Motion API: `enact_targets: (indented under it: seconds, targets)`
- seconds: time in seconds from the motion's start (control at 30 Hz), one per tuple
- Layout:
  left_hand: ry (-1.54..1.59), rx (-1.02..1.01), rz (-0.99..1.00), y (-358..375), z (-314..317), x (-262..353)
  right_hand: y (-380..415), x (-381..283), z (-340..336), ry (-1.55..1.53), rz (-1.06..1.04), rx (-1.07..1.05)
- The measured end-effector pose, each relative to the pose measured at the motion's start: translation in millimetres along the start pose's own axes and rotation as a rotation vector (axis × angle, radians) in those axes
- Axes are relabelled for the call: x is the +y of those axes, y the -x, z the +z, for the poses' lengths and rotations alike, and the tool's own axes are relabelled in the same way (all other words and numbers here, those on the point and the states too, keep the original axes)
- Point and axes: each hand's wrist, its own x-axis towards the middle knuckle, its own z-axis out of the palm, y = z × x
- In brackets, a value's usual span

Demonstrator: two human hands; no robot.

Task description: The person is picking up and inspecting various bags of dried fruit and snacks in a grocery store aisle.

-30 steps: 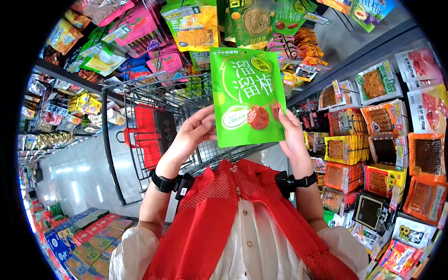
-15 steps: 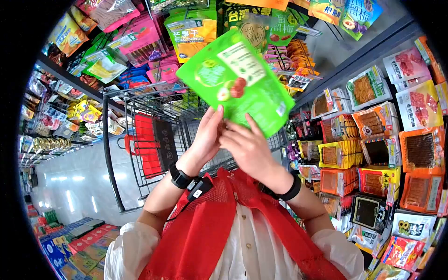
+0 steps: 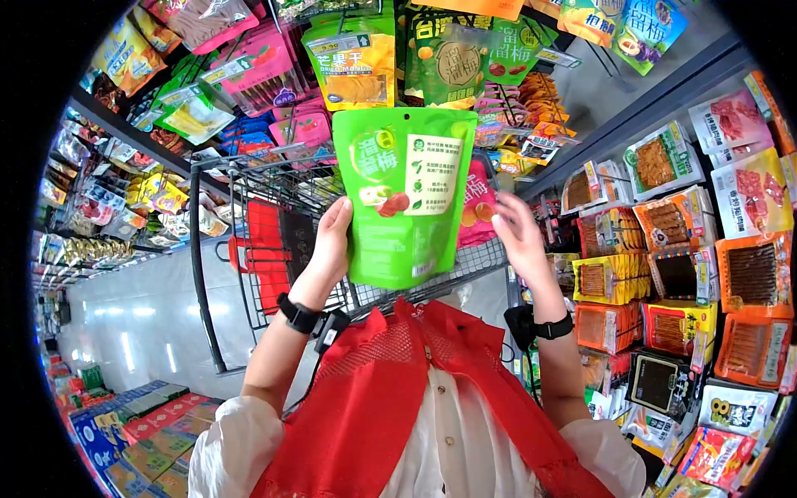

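Observation:
A green stand-up pouch of dried plums (image 3: 386,249) hangs upright before me, its printed back with text and fruit pictures facing me. My left hand (image 3: 334,241) grips its left edge, thumb in front and the other fingers hidden behind. My right hand (image 3: 525,241) is apart from the green pouch, to its right, with fingers spread and slightly blurred. Just left of those fingertips a pink pouch (image 3: 477,212) shows, partly covered by the green one. Behind both pouches is the black wire shopping cart (image 3: 198,249).
A red panel (image 3: 264,257) sits at the cart's left end. Hanging snack pouches, among them dried mango (image 3: 353,70), line the rack ahead. On the right, a shelf holds packaged snacks (image 3: 664,228). Stacked boxes (image 3: 149,440) stand at lower left, beside the shiny floor (image 3: 124,324).
The green pouch has turned from tilted to upright and come lower. My right hand has left it and moved right, while the left has shifted left along its edge. The pink pouch has come into view.

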Motion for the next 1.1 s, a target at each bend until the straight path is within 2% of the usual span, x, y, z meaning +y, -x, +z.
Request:
enact_targets:
  seconds: [0.03, 0.13, 0.2, 0.27, 0.3, 0.43, 0.53, 0.77, 1.1]
  targets:
    - [0.035, -0.072, -0.010, 5.9, -0.4, 5.5, 2.2, -0.9, 3.8, -0.044, 0.052, -0.087]
    - [0.104, -0.033, -0.069, 22.6, 21.3, 24.1, 1.8, -29.4, 18.7, -0.285, 0.160, -0.381]
    - [0.133, -0.035, -0.075, 27.4, 32.2, 30.4, 1.3, -46.2, 31.2, -0.266, 0.062, -0.378]
    - [0.148, -0.037, -0.109, 26.2, 35.3, 32.1, -3.6, -57.3, 38.9, -0.263, 0.136, -0.360]
    - [0.109, 0.046, -0.087, 30.2, 45.4, 38.6, -4.6, -60.5, 41.6, -0.250, 0.204, -0.348]
    - [0.067, 0.039, -0.045, 36.0, 44.4, 45.9, -3.7, -73.9, 47.2, -0.408, 0.202, -0.254]
    - [0.063, 0.032, -0.033, 43.4, 42.3, 49.5, 4.3, -80.1, 48.3, -0.336, 0.160, -0.205]
    - [0.027, 0.020, 0.013, 59.9, 39.3, 60.8, 12.7, -86.7, 48.7, -0.305, 0.136, -0.236]
    - [-0.048, -0.054, 0.045, 68.6, 44.6, 67.6, 18.3, -81.5, 47.6, -0.491, 0.126, -0.244]
